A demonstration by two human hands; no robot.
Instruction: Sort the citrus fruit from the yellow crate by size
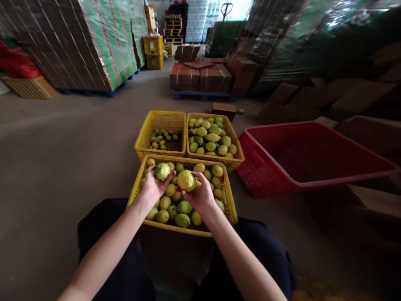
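left hand (154,186) cupping green fruit (162,171) | right hand (203,195) cupping yellow fruit (187,180) | red crate (260,175) nearby

Counts as I read them from afar, by head camera: hands, two, a left hand (153,185) and a right hand (203,195); fruits held, two, one greenish fruit (162,171) and one yellow fruit (187,180); yellow crates with fruit, three, one near crate (232,200), one far-left crate (160,118) and one far-right crate (238,142), their fruits too overlapped for me to total; red crate (263,171), one; stacked yellow crates (153,45) farther back, two; small brown carton (223,110) on the floor, one; stray fruit (240,111) beside it, one
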